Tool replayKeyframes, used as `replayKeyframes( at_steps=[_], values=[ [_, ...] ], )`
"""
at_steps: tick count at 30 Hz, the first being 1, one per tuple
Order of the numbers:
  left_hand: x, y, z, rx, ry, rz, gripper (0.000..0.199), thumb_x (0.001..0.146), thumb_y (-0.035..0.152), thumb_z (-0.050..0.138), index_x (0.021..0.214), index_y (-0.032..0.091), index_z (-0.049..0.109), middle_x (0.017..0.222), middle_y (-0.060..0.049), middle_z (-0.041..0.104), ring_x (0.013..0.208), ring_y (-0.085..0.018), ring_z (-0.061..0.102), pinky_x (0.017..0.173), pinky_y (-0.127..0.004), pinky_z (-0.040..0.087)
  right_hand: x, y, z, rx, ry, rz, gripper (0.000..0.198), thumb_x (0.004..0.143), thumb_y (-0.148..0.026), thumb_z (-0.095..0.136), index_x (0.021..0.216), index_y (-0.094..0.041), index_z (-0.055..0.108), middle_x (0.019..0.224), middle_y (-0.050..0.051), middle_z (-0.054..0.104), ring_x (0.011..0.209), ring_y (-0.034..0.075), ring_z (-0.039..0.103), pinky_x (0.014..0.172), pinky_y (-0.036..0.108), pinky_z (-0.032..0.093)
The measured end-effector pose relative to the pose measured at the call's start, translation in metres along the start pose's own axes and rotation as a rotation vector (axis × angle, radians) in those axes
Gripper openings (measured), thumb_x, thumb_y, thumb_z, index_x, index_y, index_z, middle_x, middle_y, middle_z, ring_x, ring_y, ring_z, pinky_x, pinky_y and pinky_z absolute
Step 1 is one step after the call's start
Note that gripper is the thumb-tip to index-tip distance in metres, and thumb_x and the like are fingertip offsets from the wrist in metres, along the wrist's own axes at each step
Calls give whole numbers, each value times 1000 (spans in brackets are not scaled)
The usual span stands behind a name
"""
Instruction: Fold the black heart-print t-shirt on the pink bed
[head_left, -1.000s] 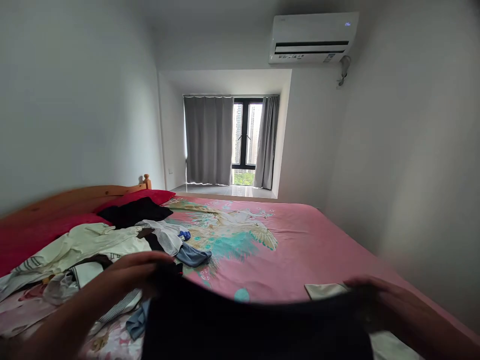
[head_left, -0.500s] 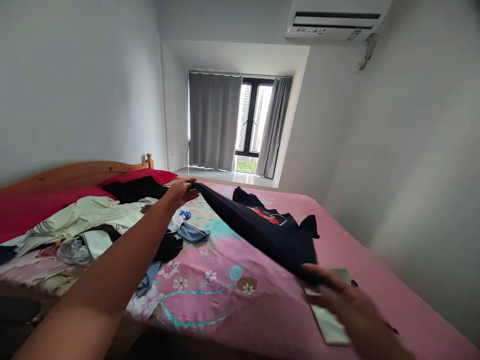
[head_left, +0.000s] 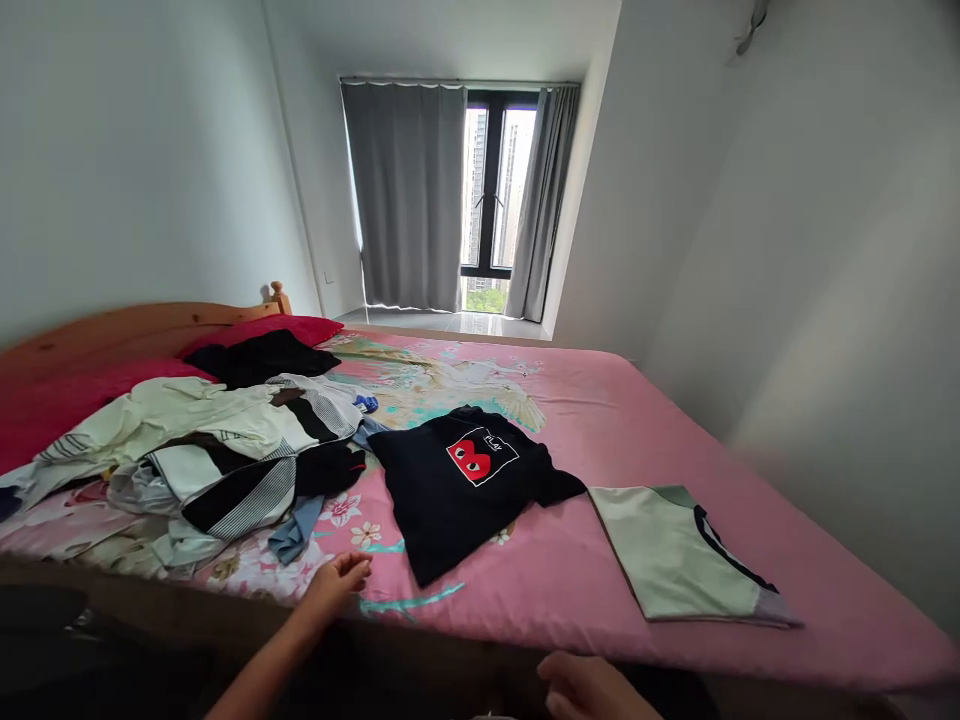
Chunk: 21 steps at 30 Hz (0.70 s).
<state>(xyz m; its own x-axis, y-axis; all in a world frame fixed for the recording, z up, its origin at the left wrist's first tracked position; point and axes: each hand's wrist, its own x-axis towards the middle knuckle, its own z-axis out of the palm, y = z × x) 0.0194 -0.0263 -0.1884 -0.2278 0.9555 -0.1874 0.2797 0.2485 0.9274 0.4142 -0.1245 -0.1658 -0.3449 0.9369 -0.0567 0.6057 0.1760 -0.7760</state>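
A black T-shirt with a red heart print in a white frame lies spread on the pink floral bedsheet. My left hand is just left of the shirt's near corner, apart from it, fingers loosely bent and holding nothing. Low in the view, at the bed's front edge, my right hand is open and empty, partly cut off by the frame. To the right of the black shirt lies a pale green folded shirt with a dark collar; a black sleeve reaches its near corner.
A heap of crumpled clothes in white, black and grey covers the left side of the bed. Behind it are red pillows and a wooden headboard. Grey curtains hang at the window beyond the bed.
Both hands have let go of the black T-shirt and drawn back toward me. The shirt, held up and stretched before, now lies on the bed with its print facing up. The view has tilted down.
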Motion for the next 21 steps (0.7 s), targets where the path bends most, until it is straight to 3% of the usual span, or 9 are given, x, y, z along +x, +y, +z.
replayKeyframes(
  at_steps=[2, 4, 6, 9, 13, 17, 21],
  values=[
    [-10, -15, 25, 169, -1, 253, 29, 69, 45, 63, 84, 20, 63, 85, -6, 67, 86, -24, 63, 77, -37, 50, 9, 21, -8, 69, 41, 76, 27, 74, -39, 51, 86, -21, 68, 84, 4, 68, 79, 20, 61, 71, 30, 47],
    [-19, -15, 50, 366, 12, 493, 25, 73, 39, 61, 92, 23, 65, 101, -7, 66, 101, -26, 58, 89, -42, 45, 23, 34, -14, 252, 61, 190, 33, 74, -45, 51, 88, -18, 64, 79, 5, 66, 71, 18, 59, 62, 29, 46],
    [-23, -10, 71, 534, 31, 630, 28, 73, 30, 63, 100, 24, 64, 112, -8, 61, 110, -27, 53, 95, -44, 40, 42, 41, -19, 494, 102, 323, 37, 71, -47, 55, 92, -17, 61, 79, 4, 64, 66, 16, 58, 54, 26, 44],
    [-19, -5, 93, 692, 74, 623, 29, 74, 24, 60, 103, 23, 64, 113, -9, 61, 109, -28, 53, 91, -46, 41, 78, 46, -26, 861, 235, 446, 40, 67, -42, 65, 98, -18, 56, 89, 5, 62, 74, 16, 60, 57, 26, 47],
    [-6, -10, 101, 770, 100, 565, 23, 77, 21, 54, 96, 24, 66, 107, -7, 63, 104, -28, 56, 85, -45, 44, 134, 56, -35, 1269, 356, 522, 26, 73, -36, 63, 88, -18, 54, 93, 8, 61, 83, 18, 61, 71, 31, 52],
    [3, -17, 90, 666, 80, 587, 23, 80, 24, 51, 92, 26, 70, 103, -5, 67, 100, -24, 60, 89, -41, 48, 192, 69, -44, 1364, 432, 582, 21, 79, -36, 54, 89, -19, 49, 94, 10, 60, 91, 19, 62, 79, 34, 51],
    [4, -20, 68, 549, 119, 630, 27, 82, 39, 52, 100, 28, 71, 102, -3, 68, 97, -20, 63, 89, -32, 51, 233, 77, -48, 1422, 604, 576, 20, 81, -34, 50, 96, -22, 45, 87, 3, 60, 81, 17, 62, 74, 34, 53]
  ],
)
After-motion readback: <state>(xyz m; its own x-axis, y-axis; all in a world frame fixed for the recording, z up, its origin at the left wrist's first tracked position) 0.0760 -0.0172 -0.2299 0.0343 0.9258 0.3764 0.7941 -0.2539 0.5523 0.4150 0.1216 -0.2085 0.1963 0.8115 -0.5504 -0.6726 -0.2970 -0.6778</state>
